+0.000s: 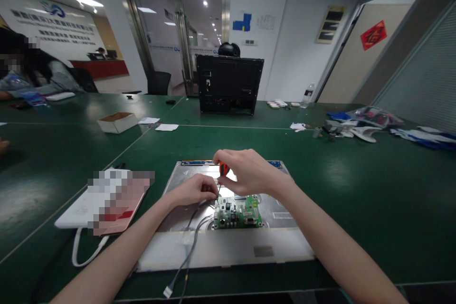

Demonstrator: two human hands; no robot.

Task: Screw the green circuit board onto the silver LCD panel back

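A silver display panel (171, 247) lies flat on the green table in front of me, with a green circuit board (237, 213) on its middle. My right hand (245, 171) grips a red-and-black screwdriver (223, 169) from above, its shaft pointing down at the board's upper left corner. Close beside the shaft, the fingertips of my left hand (199, 190) are pinched together at that same corner. Whether they hold a small part or the shaft tip is hidden. Dark cables (194, 242) run from the board's left side over the panel's front edge to a white connector (168, 291).
Left of the panel lie a white device (76, 209) and a pinkish one (124, 213) with a white cable (76, 251). Farther back stand an open white box (117, 122) and a black monitor housing (230, 83). Bags and gloves (427, 137) lie right; a person sits far left.
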